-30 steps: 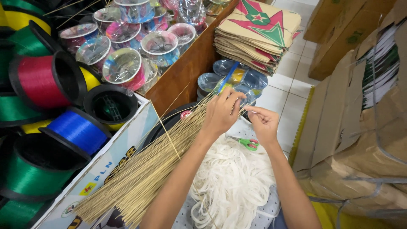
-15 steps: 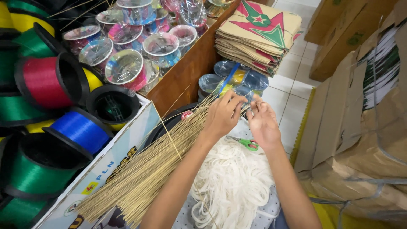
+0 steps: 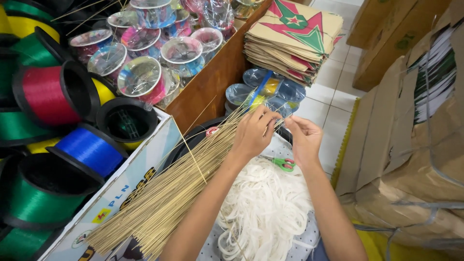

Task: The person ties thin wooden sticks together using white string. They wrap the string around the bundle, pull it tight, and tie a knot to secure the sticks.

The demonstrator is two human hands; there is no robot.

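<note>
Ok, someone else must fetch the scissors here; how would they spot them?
Start from the heap of white strips under the person's forearms. At its top edge, below the right hand, lie the scissors: the only thing there with green handles.

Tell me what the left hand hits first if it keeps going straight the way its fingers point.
Probably the right hand, just across the stick tips from the left hand; depth is unclear, so it might instead pass over toward the clear plastic reels.
</note>
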